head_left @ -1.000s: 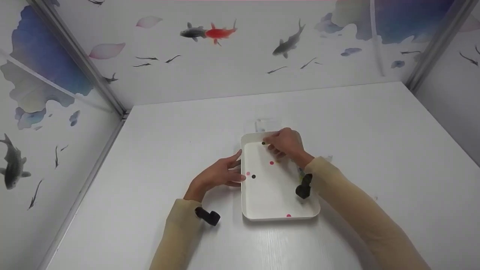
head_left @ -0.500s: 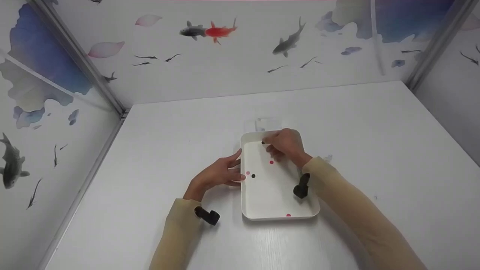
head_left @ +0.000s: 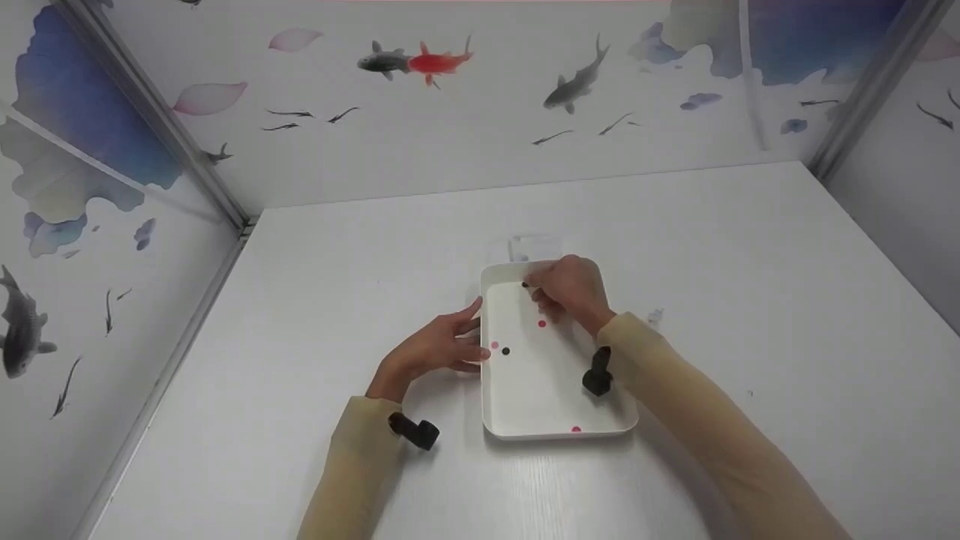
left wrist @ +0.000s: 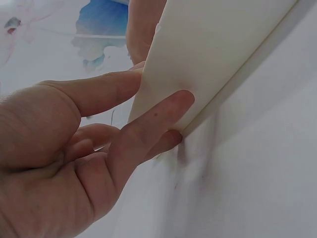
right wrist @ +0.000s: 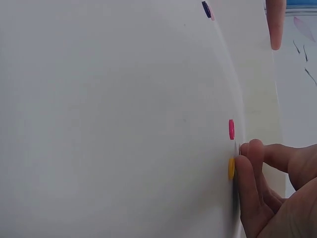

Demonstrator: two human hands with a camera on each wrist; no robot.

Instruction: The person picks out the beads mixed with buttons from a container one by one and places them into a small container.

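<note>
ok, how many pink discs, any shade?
3: pale disc by left hand, bright disc by right hand, second bright disc at near end of tray; right hand may hide more.

My head view faces forward and down; both wrist views share its white tray (head_left: 551,394), much closer.

This looks like a small recording booth of a lab kind — a white table (head_left: 315,300) closed in by pale wall panels (head_left: 420,157) and grey metal posts (head_left: 874,101). The panels carry printed decoration (grey fish (head_left: 576,84), pink petals (head_left: 212,98), blue washes (head_left: 97,90)), and small black cameras (head_left: 596,381) sit at the person's sleeves (head_left: 360,431) — clearly recording gear.
</note>
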